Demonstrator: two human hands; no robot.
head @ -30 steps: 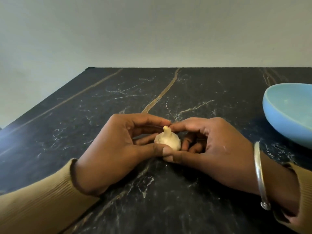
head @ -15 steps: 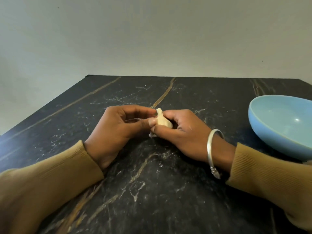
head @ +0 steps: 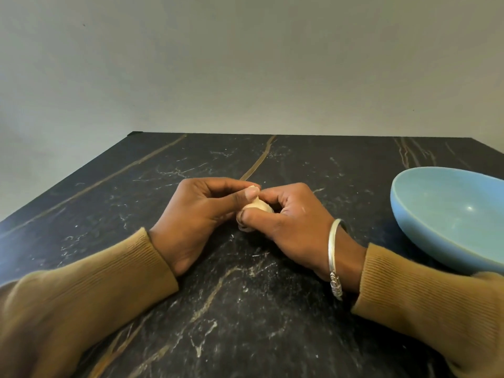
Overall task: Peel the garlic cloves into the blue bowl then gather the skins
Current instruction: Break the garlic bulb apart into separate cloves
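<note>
At the middle of the table (head: 245, 309) the garlic (head: 259, 208) is held between both hands, low over the dark stone; whether it rests on the surface is hard to tell, since the fingers hide its base. The left hand (head: 196, 214) comes in from 9 o'clock of the bulb and pinches the stem tip at 12 o'clock between thumb and forefinger. The right hand (head: 289, 222) closes on it from 3 o'clock, thumb pressed across the near side at about 7 o'clock and fingers curled behind. A pale bit of skin (head: 241, 228) shows just under that thumb.

Half a second ago the stem stood bare above the fingers; now the left thumbnail covers it and only a small patch of the bulb shows. A second ago the bulb lay far more exposed, with both thumbs meeting below it and the hands looser around it.

The bowl (head: 403, 214) stands at 3 o'clock of the hands, well apart from them, holding nothing visible and partly cut by the frame edge. A silver bangle (head: 333, 249) circles the right wrist, and tan sleeves (head: 81, 309) cover both forearms. A plain wall (head: 245, 64) rises beyond the table's 12 o'clock edge.
</note>
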